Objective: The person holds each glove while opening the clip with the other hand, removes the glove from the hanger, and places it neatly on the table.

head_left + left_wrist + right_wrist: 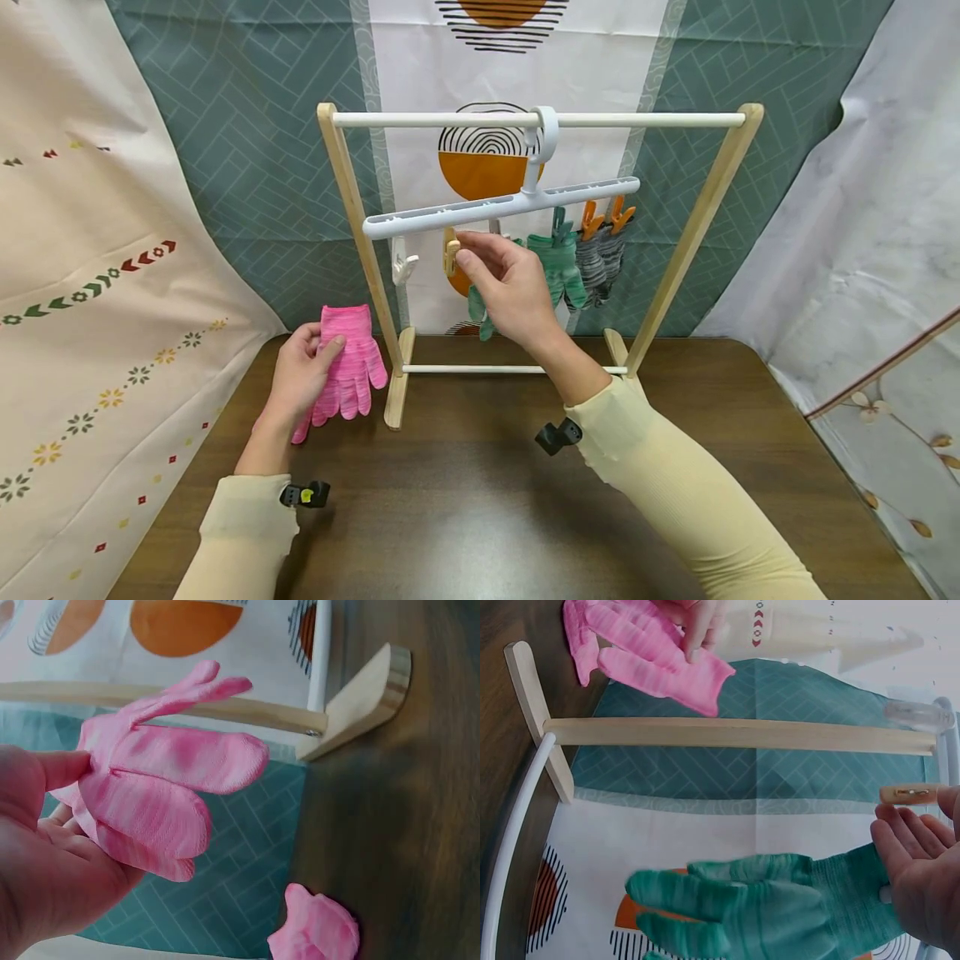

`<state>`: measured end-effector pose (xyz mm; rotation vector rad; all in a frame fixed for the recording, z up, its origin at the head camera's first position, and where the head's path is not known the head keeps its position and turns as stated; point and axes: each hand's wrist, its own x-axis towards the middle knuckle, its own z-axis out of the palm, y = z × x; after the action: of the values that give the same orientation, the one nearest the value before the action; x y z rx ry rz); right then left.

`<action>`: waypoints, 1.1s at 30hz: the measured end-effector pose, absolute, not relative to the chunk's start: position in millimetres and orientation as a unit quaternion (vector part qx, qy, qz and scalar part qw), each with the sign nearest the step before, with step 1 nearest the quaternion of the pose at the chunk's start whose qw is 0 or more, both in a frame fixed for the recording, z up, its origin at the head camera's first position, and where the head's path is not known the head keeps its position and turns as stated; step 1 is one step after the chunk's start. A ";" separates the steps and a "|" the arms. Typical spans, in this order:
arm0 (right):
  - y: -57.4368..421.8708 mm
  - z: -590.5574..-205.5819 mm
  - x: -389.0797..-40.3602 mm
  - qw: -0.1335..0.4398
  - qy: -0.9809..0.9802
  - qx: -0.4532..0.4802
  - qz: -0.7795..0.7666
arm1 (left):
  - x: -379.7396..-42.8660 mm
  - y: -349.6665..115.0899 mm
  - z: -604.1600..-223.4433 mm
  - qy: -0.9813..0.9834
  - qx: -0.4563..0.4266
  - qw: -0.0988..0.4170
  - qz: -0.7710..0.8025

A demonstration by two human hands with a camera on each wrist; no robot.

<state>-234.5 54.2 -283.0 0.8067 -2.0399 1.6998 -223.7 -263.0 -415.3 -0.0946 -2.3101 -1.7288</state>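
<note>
My left hand (296,375) holds a pink knitted glove (348,354) by its cuff, thumb in front, left of the rack. The glove's fingers hang downward. A second pink glove (319,930) lies on the table below. My right hand (513,287) pinches a yellow clothespin (450,252) between thumb and fingers, under the left half of a pale hanger (442,218). Behind that hand, a green glove (780,907) hangs, partly hidden in the head view. Farther right, another green glove (557,262) hangs from a green clothespin (559,227).
A rack with wooden legs (693,242) and a white top rail (652,121) carries the hanger. Dark grey knitted items (600,262) hang from orange clothespins (591,221) at right. A white clothespin (401,262) hangs at far left. Brown table (480,467) below; patterned cloths (240,100) surround it.
</note>
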 end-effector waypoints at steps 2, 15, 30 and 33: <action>54.3 -283.3 -234.5 0.180 -0.719 0.291 0.605 | -225.8 -265.9 -417.3 -0.806 -0.023 0.117 -0.580; 56.5 -284.4 -231.0 0.176 -0.718 0.295 0.606 | -238.7 -271.1 -428.5 -0.841 0.001 0.082 -0.534; 68.1 -288.0 -215.9 0.172 -0.719 0.301 0.602 | -257.4 -271.9 -441.7 -0.871 0.013 0.039 -0.489; 71.5 -290.3 -213.9 0.175 -0.718 0.305 0.600 | -262.5 -271.9 -445.5 -0.878 0.012 0.034 -0.478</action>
<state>-213.9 71.5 -290.3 0.8639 -2.0348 1.7002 -262.5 -271.9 -445.5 0.0357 -2.7000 -1.4700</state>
